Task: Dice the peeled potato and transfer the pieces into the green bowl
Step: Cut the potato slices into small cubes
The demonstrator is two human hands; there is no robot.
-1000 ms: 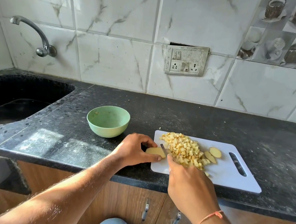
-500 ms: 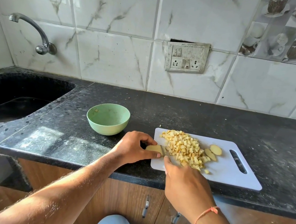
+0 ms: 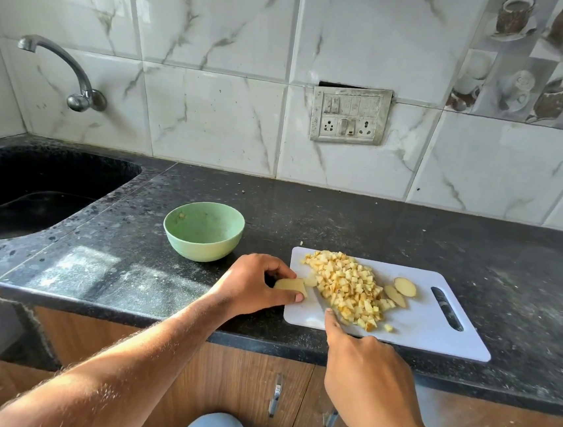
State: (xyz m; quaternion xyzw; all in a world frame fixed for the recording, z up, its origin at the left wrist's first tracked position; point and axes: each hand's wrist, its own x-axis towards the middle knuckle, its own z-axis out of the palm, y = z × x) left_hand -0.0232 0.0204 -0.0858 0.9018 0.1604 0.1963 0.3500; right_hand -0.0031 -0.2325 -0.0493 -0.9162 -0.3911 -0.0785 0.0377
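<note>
A white cutting board [image 3: 434, 326] lies at the counter's front edge. A heap of diced potato [image 3: 348, 288] covers its left half, and two potato slices [image 3: 400, 291] lie just right of the heap. My left hand [image 3: 252, 284] pinches a remaining potato piece [image 3: 289, 284] at the board's left edge. My right hand [image 3: 364, 369] grips a knife [image 3: 320, 299] with the forefinger along the blade's spine; the blade sits between the held piece and the heap. The green bowl [image 3: 202, 231] stands left of the board, holding only a few scraps.
A black sink [image 3: 35, 186] with a steel tap [image 3: 63, 72] is sunk in the counter at the far left. A switch and socket plate [image 3: 349, 115] hangs on the tiled wall. Wooden cabinet doors [image 3: 246, 382] run below the counter edge.
The knife blade has shifted slightly right, away from the held potato piece toward the heap. A small cut bit now lies beside the piece. My left hand keeps its hold.
</note>
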